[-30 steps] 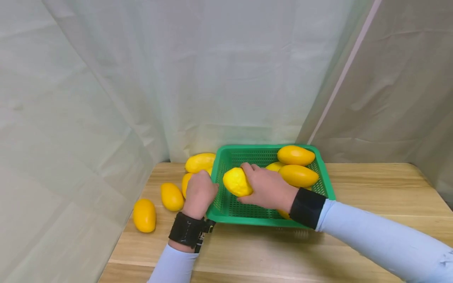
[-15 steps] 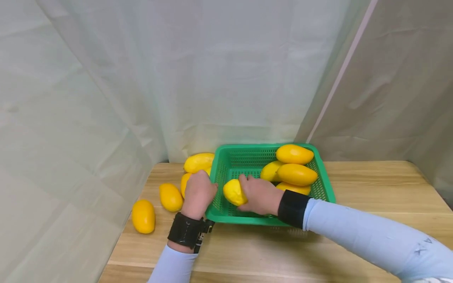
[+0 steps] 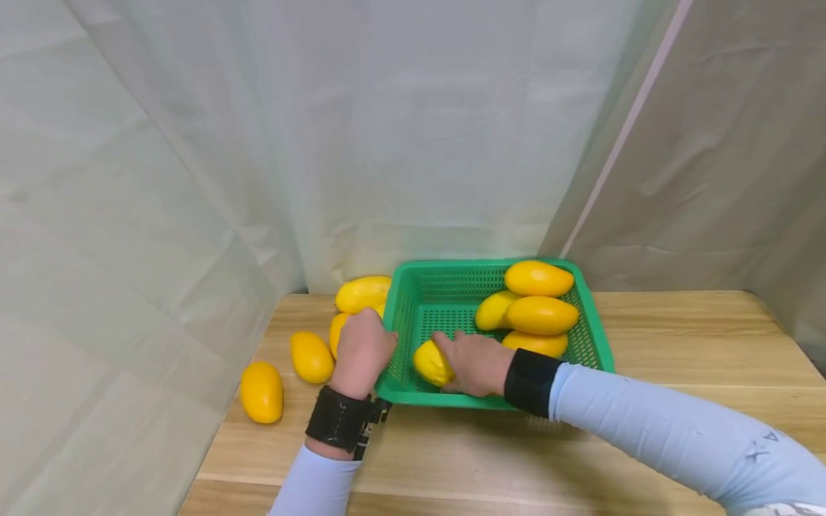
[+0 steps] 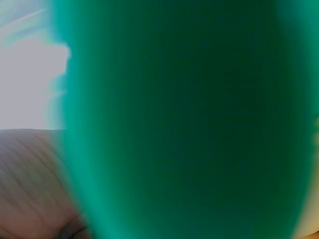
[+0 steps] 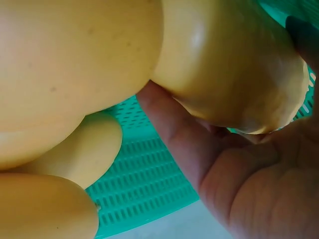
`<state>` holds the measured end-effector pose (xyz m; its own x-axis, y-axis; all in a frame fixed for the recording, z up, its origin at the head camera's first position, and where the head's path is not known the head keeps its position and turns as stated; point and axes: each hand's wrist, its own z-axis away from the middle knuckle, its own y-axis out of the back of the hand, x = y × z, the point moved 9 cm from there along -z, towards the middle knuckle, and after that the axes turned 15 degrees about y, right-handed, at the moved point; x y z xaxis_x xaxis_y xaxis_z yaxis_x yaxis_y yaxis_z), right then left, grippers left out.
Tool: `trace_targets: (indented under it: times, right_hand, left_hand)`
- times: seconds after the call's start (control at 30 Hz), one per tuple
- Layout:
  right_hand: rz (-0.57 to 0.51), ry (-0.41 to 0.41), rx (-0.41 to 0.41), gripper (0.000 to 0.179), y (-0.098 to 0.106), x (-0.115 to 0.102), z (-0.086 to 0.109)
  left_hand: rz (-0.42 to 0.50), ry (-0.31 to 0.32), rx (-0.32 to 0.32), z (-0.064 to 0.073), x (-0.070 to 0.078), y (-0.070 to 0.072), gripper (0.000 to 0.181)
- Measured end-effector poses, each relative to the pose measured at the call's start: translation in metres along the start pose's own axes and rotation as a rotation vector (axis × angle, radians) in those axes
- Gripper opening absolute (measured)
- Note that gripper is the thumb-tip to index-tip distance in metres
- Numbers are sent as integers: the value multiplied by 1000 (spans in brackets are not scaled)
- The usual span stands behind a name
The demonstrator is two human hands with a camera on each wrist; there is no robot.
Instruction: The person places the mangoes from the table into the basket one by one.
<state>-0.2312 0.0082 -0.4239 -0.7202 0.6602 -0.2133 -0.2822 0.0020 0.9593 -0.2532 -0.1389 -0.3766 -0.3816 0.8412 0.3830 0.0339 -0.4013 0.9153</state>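
At the left of the worktop [image 3: 445,466], one yellow fruit [image 3: 262,393] near, then a second yellow fruit [image 3: 312,357] a bit farther, with more yellow fruits [image 3: 363,294] at the far side. Next, left hand [image 3: 363,352] curled on the left edge of the green basket [image 3: 458,266], tips out of sight. Inside, near and left, lumpy yellow fruit [image 3: 430,363] pinched by right hand [image 3: 480,362]. Farther right, four piled yellow fruits [image 3: 542,315].

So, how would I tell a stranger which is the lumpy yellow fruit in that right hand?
On the pale wooden table stands a green plastic mesh basket. Inside, near its front left corner, the person's bare right hand grips one rounded yellow fruit. Its end looks lumpy, unlike the smooth, oblong yellow fruits grouped at the basket's right side.
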Motion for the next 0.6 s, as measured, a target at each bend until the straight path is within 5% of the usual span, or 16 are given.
trace_targets:
  times: [0.6]
  right_hand:
    - [-11, -12, -94, 75, -10, 2, 2]
  left_hand:
    - [-6, 10, -2, 0, 0, 0, 28]
